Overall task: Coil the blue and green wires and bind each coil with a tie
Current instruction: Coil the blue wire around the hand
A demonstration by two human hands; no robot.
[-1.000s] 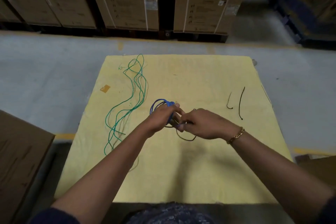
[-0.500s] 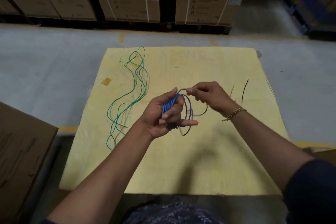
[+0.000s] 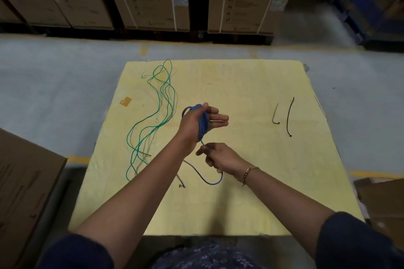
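The right hand (image 3: 220, 157), seen half a second earlier raised beside the coil, is now lowered toward the near edge of the yellow mat (image 3: 240, 203); its fingers are curled shut on the free tail of the blue wire (image 3: 202, 125), which is pinched just below the coil; the remaining tail hangs in a short loop beneath the fist and ends over the mat. The left hand (image 3: 196, 124), with the blue turns wrapped round the palm, is held above the middle of the mat; the thumb is pressed on top of the bundle, while the fingers are extended and not closed. From this it is judged that one more turn is being laid and that the blue coil is nearly complete, only a short tail being left to wind; no binding has been begun. The green wire (image 3: 157, 116) lies uncoiled in long, loose waves along the left side of the mat, from the far edge toward the near left corner; thin, smooth, springy insulation is suggested. Two black ties (image 3: 288, 116), slender and slightly curved, lie untouched near the right edge. The mat appears soft and matte; a small tan patch (image 3: 125, 101) is seen near its left edge.
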